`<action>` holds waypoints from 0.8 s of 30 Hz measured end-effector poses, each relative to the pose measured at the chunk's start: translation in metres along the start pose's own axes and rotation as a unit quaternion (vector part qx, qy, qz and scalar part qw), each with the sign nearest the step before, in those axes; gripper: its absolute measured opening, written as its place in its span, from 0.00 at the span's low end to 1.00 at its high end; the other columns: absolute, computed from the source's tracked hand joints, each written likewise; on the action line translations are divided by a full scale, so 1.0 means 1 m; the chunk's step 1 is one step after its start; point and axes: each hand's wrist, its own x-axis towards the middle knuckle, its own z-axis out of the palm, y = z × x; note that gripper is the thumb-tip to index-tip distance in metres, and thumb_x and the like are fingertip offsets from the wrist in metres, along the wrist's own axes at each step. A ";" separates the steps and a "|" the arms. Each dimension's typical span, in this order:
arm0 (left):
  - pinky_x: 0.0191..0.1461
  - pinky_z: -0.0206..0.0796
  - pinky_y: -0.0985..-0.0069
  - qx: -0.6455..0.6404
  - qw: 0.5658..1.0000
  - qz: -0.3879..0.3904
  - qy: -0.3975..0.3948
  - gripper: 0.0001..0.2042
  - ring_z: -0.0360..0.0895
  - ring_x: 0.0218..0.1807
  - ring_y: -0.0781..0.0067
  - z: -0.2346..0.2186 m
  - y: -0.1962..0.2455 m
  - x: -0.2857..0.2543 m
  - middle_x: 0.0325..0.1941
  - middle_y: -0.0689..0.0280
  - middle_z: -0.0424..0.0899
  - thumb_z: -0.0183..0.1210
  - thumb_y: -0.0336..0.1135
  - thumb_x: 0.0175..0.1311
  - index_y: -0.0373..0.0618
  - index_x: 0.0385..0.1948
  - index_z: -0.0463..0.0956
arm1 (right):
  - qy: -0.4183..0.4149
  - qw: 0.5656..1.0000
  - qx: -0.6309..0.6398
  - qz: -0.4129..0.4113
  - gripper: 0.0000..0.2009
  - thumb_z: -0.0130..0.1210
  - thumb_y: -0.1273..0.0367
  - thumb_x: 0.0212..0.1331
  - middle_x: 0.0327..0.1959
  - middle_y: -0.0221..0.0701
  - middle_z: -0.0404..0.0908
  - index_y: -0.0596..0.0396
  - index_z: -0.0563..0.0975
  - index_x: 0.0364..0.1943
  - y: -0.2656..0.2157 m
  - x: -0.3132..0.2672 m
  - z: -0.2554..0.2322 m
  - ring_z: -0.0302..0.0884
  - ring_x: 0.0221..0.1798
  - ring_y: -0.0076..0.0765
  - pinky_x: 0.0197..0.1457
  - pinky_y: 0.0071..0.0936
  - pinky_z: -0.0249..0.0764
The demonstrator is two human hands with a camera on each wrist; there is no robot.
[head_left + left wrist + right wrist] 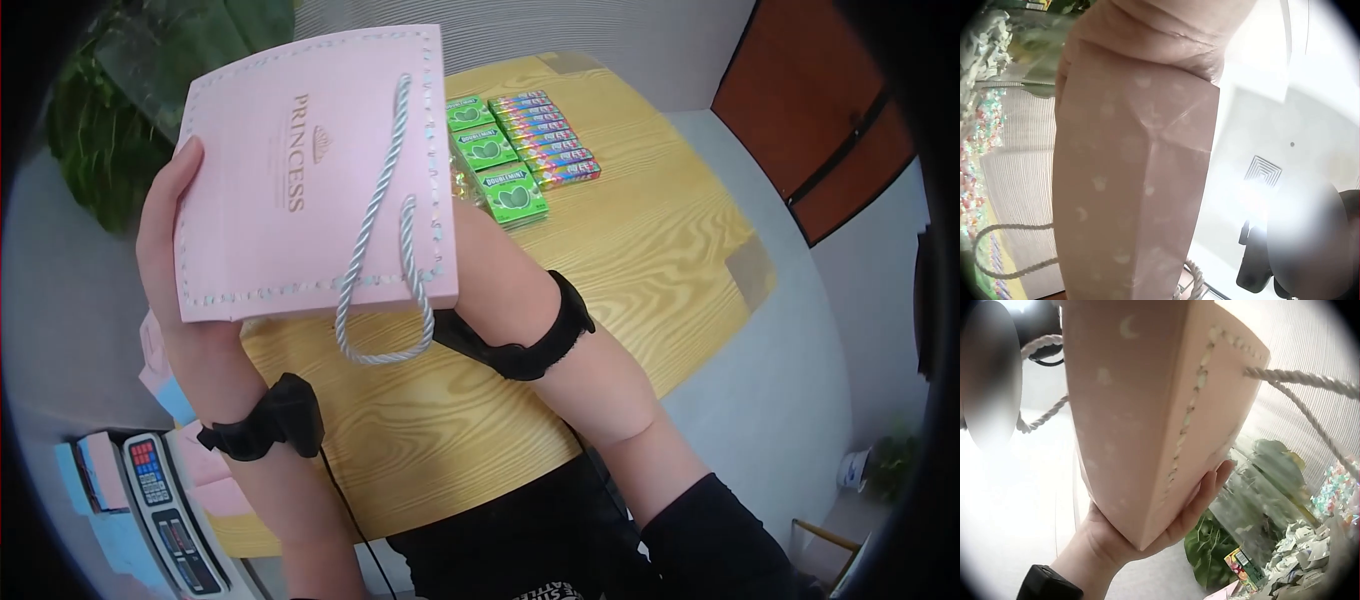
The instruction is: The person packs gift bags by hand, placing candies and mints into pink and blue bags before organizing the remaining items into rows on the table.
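A pink paper gift bag (270, 180) marked PRINCESS is held up on its side in the head view, with its silver rope handles (385, 220) toward the right. My left hand (175, 235) grips its bottom end. In the right wrist view that left hand (1166, 534) cups the lower corner, fingers lying along one face. The left wrist view has the palm (1160, 31) against the bag's end, close to a pale patterned side panel (1110, 175). My right forearm (610, 390) runs behind the handle end, and the bag hides the right hand.
Beyond the bag, green Doublemint packs (512, 192) and a row of colourful candy packs (550, 140) lie on the wooden table (660, 220). A scale (165, 500) stands at the lower left among pink and blue bags. Shredded paper (1297, 556) shows in the right wrist view.
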 end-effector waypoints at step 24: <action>0.59 0.73 0.63 -0.107 0.967 -0.230 0.032 0.28 0.80 0.53 0.58 -0.144 -0.052 -0.094 0.56 0.52 0.79 0.60 0.41 0.62 0.33 0.61 0.66 | -0.141 0.974 0.094 0.153 0.16 0.60 0.61 0.56 0.43 0.39 0.84 0.54 0.82 0.46 0.007 0.013 -0.073 0.81 0.43 0.41 0.49 0.31 0.76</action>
